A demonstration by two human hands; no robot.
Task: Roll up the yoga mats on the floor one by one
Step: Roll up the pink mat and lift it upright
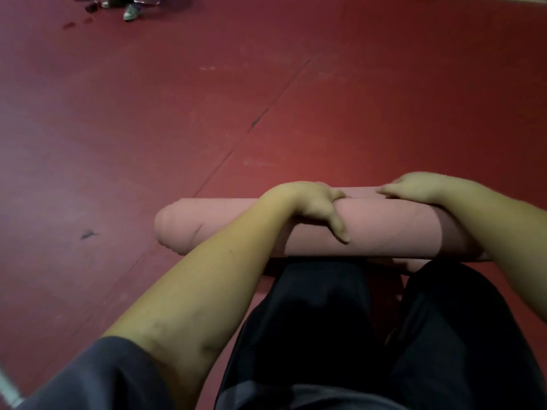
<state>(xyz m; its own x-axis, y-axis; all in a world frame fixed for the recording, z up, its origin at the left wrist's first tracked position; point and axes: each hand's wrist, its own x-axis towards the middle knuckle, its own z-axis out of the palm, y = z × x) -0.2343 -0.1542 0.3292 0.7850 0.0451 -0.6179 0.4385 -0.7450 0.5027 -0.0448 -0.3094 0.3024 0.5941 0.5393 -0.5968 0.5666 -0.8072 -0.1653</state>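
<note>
A pink yoga mat lies rolled into a thick tube across the red floor, right in front of my knees. My left hand lies over the top of the roll near its middle, fingers bent down its near side and gripping it. My right hand rests on top of the roll further right, fingers fairly straight and pointing left, pressing on it. The roll's left end shows its layers slightly uneven. My right forearm hides the roll's right end.
Red padded floor with a seam line running diagonally spreads all around. My dark trousers fill the bottom of the view. A person's shoe and dark items lie far off at the top left.
</note>
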